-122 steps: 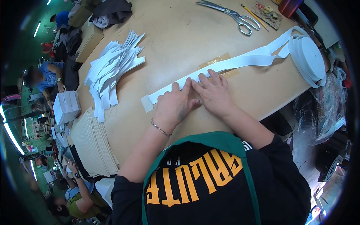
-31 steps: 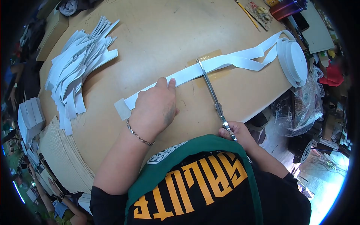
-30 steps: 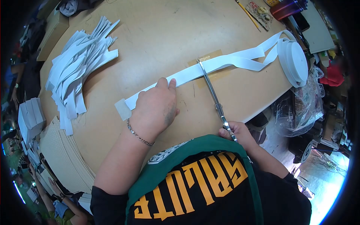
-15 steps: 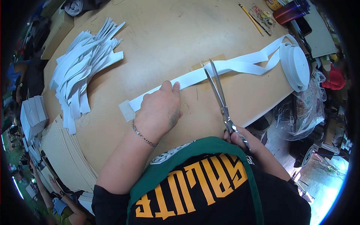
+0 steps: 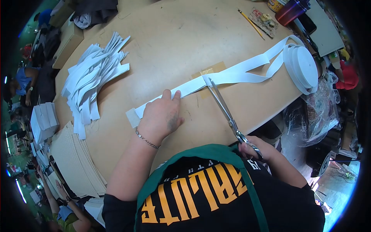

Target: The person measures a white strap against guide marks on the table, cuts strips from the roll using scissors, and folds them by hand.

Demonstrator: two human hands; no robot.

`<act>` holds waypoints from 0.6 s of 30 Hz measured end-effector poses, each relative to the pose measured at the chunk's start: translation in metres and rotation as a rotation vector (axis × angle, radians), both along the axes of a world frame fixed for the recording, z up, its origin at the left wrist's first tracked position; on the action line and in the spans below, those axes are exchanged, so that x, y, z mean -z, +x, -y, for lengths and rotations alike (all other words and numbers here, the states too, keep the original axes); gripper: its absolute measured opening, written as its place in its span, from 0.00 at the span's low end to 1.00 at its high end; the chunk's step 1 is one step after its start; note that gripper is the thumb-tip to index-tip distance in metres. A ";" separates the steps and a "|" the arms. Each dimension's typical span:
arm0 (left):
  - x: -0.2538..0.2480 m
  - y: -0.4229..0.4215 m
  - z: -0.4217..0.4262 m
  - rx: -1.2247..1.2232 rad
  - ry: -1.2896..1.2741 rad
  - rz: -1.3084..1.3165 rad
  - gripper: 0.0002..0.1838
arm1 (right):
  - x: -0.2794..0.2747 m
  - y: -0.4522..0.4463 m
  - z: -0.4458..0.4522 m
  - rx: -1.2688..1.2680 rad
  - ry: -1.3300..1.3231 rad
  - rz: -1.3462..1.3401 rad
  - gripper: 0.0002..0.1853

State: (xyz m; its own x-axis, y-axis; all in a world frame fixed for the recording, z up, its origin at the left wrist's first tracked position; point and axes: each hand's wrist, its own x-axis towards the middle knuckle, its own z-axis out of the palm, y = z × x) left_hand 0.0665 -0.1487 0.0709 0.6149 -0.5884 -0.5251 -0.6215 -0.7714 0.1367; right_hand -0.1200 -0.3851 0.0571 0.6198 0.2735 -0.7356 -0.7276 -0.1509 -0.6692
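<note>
My left hand [image 5: 162,116] lies over a white band [image 5: 189,87] on the table, fingers stretched out and pressing it down near its left part. The band's left end is by a pale tape piece [image 5: 133,117]. My right hand [image 5: 257,147] grips the handles of the scissors [image 5: 226,110]. Their blades point up and left, slightly apart, with the tips at the band by the brown tape [image 5: 214,69]. At the tips the left length and the right length overlap at an angle. The right length runs to a white roll [image 5: 301,67].
A heap of white strips [image 5: 94,77] lies at the left, with stacked beige sheets [image 5: 75,158] below it. White boxes [image 5: 44,120] stand at the left edge. A pencil [image 5: 251,24] and a dark tumbler [image 5: 291,11] are at the top right. Other people sit at far left.
Over the last half second, the scissors have opened and closed partly, and the band now shows a break at their tips. Earlier the scissors lay on the table; my right hand has since taken hold of them.
</note>
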 end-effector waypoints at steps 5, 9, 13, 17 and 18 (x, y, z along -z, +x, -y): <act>0.000 0.000 0.001 0.014 0.020 -0.001 0.36 | -0.004 -0.002 0.001 -0.063 -0.042 0.016 0.27; 0.001 0.000 0.001 0.024 0.025 0.020 0.37 | 0.008 0.010 -0.015 0.061 -0.039 -0.039 0.28; 0.002 0.001 0.000 0.036 0.019 0.024 0.36 | 0.008 0.032 -0.030 0.133 -0.081 -0.040 0.30; 0.000 0.001 0.000 0.049 0.021 0.019 0.36 | 0.015 0.041 -0.039 0.185 -0.078 -0.011 0.33; 0.000 0.002 -0.001 0.050 0.014 0.022 0.36 | 0.015 0.042 -0.040 0.188 -0.085 -0.012 0.34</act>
State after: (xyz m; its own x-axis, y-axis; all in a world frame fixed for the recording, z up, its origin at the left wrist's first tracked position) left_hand 0.0680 -0.1482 0.0706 0.5963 -0.6114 -0.5202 -0.6618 -0.7412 0.1126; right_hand -0.0783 -0.3452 0.0416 0.6450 0.0904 -0.7588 -0.7562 -0.0677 -0.6509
